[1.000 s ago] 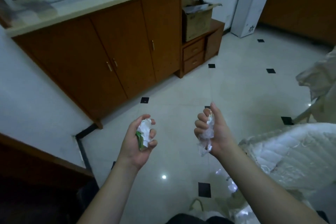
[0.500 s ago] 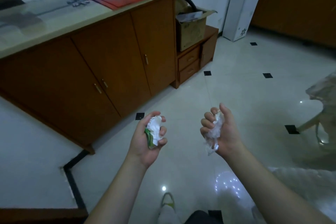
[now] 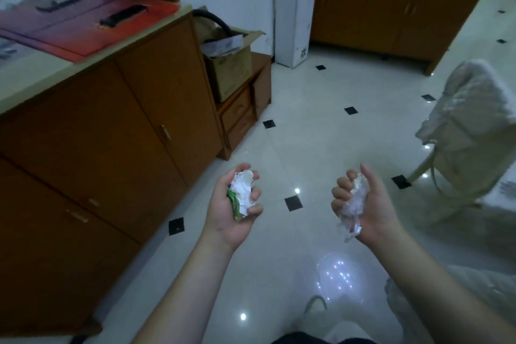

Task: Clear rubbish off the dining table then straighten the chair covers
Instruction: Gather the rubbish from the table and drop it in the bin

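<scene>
Presently I have both hands raised palm-up over the pale tiled floor (image 3: 321, 153), each carrying rubbish. My left hand (image 3: 233, 211) has its fingers curled tight round a crumpled white and green wrapper (image 3: 241, 194), which sits in the palm with its green edge toward the thumb side. My right hand (image 3: 363, 204) is clenched on a wad of clear plastic film (image 3: 352, 208); a loose tail of the film hangs out below the heel of the palm. The two hands are near each other but apart, neither touching the other.

To my left stands a brown wooden sideboard (image 3: 134, 126) with a red folder (image 3: 83, 25) lying on its top. Just beyond it a low drawer unit (image 3: 245, 109) bears an open cardboard box (image 3: 230, 64). A tall white appliance (image 3: 296, 14) stands against the far wall. At my right a chair (image 3: 472, 131) is draped in a pale, rumpled chair cover (image 3: 474, 100), well apart from both hands. The dining table itself I cannot make out from this view.
</scene>
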Demonstrator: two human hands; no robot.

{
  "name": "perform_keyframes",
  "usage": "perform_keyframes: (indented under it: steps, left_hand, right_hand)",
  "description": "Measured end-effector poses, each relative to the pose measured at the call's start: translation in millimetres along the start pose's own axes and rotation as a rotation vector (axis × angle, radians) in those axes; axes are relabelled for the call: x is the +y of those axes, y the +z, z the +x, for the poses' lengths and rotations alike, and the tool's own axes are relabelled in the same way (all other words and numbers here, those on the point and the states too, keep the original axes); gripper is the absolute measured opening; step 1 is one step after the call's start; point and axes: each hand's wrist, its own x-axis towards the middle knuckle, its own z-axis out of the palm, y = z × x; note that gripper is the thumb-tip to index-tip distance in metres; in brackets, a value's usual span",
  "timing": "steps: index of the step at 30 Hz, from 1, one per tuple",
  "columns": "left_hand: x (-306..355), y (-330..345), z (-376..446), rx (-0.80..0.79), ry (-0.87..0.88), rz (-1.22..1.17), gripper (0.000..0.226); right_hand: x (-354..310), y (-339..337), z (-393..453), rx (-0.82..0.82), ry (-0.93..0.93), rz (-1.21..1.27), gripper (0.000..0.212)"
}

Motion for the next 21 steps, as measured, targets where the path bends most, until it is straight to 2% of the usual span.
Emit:
perform_keyframes:
  steps: [2,6,8,11,16,21]
  left_hand:
    - [-7.4,20.1,35.2,-0.015,-0.024,0.038,0.017]
    - [-27.9,69.3,110.3,-0.068,-0.070,0.079,0.016]
    - [-43.1,100.0,145.5,-0.106,-0.121,0.110,0.015]
    - [-66.3,149.0,189.0,-0.140,-0.202,0.167,0.014]
    - [-91.9,213.5,257.8,-0.182,-0.285,0.166,0.011]
    - [-105.7,249.2,321.5,-0.233,-0.342,0.168,0.010]
  right_hand:
    - [-29.4,-10.4,14.5,-0.015,-0.056,0.018,0.047]
    - [-82.0,-21.1,48.2,-0.047,-0.162,-0.030,0.040]
    - [-109.2,-29.1,71.8,-0.005,-0.179,-0.012,0.038]
    - [-153.8,-42.5,103.5,0.048,-0.185,0.080,0.050]
    - [-221.4,-57.1,149.5,0.025,-0.208,0.116,0.047]
    - [-266.3,-69.1,192.8,0.041,-0.247,0.139,0.049]
